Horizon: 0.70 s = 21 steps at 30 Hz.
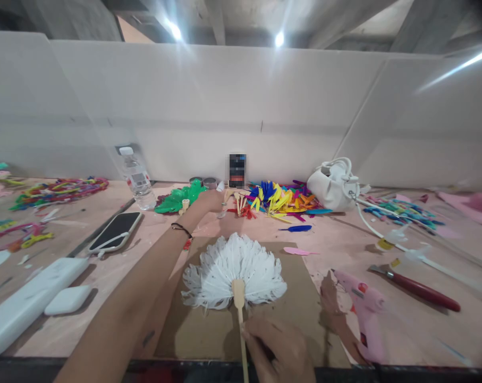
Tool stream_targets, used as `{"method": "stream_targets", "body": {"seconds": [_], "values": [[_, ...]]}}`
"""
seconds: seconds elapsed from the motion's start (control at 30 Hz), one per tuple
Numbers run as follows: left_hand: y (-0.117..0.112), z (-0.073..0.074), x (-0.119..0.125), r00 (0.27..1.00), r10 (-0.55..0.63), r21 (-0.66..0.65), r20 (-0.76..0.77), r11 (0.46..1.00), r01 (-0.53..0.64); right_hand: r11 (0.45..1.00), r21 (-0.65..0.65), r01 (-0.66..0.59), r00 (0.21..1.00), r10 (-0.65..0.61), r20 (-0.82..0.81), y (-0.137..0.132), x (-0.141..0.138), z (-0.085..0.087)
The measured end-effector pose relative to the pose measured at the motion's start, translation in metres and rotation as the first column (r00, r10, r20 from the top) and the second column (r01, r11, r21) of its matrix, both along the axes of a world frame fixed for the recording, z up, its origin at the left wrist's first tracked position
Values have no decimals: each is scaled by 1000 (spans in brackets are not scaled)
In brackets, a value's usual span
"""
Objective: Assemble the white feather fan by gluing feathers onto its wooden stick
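Note:
A white feather fan point(233, 270) on a thin wooden stick point(241, 319) lies on a brown cardboard sheet point(296, 298) in front of me. My right hand point(278, 348) is closed around the lower part of the stick near the table's front edge. My left hand point(211, 200) is stretched far forward, fingers closed at a cluster of small wooden sticks point(237, 201) beside the pile of coloured feathers point(282, 198). What its fingers hold is hidden.
A pink glue gun point(364, 314) stands right of the cardboard, with a red-handled tool point(418, 290) and a white bag point(334, 183) beyond. On the left are a phone point(115, 231), a water bottle point(136, 178), white boxes point(33, 300) and green feathers point(179, 197).

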<state>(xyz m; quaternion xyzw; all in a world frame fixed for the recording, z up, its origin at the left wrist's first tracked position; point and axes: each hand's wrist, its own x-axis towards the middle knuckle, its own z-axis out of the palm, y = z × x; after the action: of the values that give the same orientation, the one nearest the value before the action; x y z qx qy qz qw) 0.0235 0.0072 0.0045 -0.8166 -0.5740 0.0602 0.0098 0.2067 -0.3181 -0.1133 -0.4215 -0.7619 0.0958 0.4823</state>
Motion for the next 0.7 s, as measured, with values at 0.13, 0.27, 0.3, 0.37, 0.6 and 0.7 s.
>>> {"method": "stream_targets", "body": {"seconds": [0.13,0.27,0.3,0.37,0.6,0.7], "values": [[-6,8,-12,998,-46,52,52,998,43,1000,-13,12,998,-13,-66,0,-1,3],[-23,17,-23,978,-129,97,163,989,114,999,-38,-11,992,6,-127,1,1,9],[-29,19,-24,968,-156,102,198,985,138,999,-44,-16,989,9,-147,1,2,11],[-47,23,-26,934,-220,109,283,974,197,998,-63,-26,982,14,-189,1,3,15],[-152,30,-18,628,-451,126,634,862,491,966,-250,-59,924,-42,-380,6,6,36],[-191,28,-11,415,-494,189,764,786,588,954,-290,-80,880,-70,-471,12,2,43]]}}
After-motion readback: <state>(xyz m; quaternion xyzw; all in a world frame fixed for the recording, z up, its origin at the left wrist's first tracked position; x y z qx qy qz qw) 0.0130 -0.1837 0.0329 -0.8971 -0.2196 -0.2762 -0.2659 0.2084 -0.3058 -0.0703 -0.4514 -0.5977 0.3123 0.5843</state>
